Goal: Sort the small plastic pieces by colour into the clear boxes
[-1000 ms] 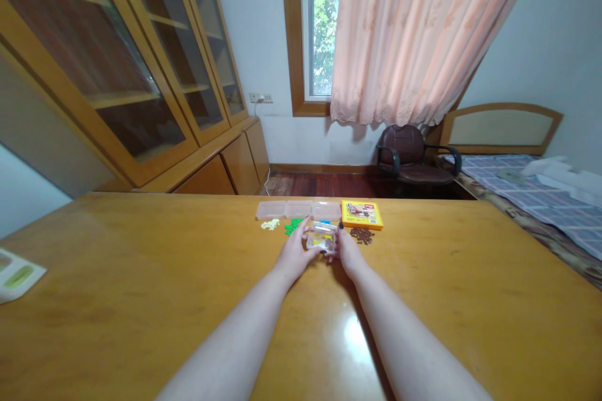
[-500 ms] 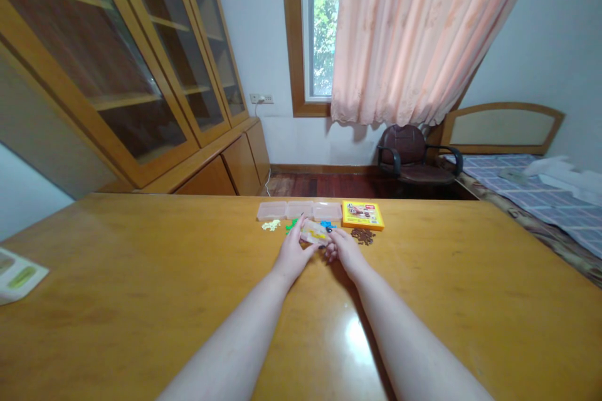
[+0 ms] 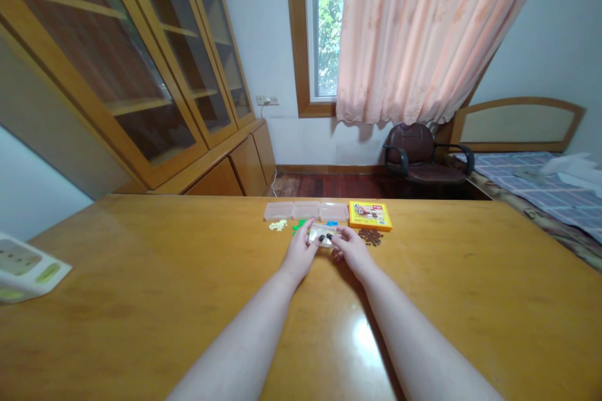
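Note:
Between both hands is a small clear plastic box (image 3: 320, 233), gripped at its two sides, with the thumbs on its near edge. My left hand (image 3: 301, 249) closes round its left side. At the right side, my right hand (image 3: 350, 248) holds it with fingers curled beneath. Just behind it lie green pieces (image 3: 298, 225) and blue pieces (image 3: 332, 223), partly hidden by the hands and box. A small heap of brown pieces (image 3: 370, 237) lies to the right of my right hand. Pale cream pieces (image 3: 278, 225) are scattered to the left.
Three clear plastic boxes (image 3: 279, 211) stand in a row along the far table edge. Beside them lies a yellow box (image 3: 370, 216) with a printed picture. A white power strip (image 3: 32, 268) is at the left of the wooden table (image 3: 188, 301). Beyond stands a chair (image 3: 418, 153).
The clear box has been turned and levelled between my hands, and the yellow inside it no longer shows. Both thumbs are now together on its near edge. The view has shifted slightly left.

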Action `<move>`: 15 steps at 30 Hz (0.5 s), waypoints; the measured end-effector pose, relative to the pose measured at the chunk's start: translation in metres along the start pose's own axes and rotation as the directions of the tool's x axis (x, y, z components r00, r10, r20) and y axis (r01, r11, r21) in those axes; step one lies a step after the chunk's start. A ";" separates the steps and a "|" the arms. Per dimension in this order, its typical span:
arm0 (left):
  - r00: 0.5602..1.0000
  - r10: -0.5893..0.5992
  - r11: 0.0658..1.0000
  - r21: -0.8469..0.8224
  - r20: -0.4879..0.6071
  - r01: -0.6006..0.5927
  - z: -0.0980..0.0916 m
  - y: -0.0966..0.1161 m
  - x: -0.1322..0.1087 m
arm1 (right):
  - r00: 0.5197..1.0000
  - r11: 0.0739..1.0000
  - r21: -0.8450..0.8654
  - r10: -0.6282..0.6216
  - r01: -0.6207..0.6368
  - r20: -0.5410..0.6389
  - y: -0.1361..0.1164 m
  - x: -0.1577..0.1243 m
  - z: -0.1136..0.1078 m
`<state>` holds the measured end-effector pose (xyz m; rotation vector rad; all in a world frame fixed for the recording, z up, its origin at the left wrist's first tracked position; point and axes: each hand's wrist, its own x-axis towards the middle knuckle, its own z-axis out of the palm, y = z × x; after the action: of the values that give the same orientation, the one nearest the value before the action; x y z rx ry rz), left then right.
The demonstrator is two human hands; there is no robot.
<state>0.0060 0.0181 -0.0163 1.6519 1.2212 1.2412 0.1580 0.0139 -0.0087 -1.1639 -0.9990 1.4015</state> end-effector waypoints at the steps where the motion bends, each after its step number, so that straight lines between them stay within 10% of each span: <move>1: 1.000 0.003 1.000 0.009 -0.013 -0.003 0.000 -0.002 0.000 | 1.000 1.000 0.002 0.000 0.000 0.013 0.000 0.000 0.000; 15: 0.992 0.115 0.978 0.171 0.057 -0.124 -0.001 0.003 0.000 | 0.997 0.999 -0.044 -0.009 0.013 0.082 -0.002 -0.003 0.003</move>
<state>0.0058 0.0174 -0.0135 1.8953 1.2470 1.1883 0.1550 0.0117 -0.0060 -1.1392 -1.0973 1.4341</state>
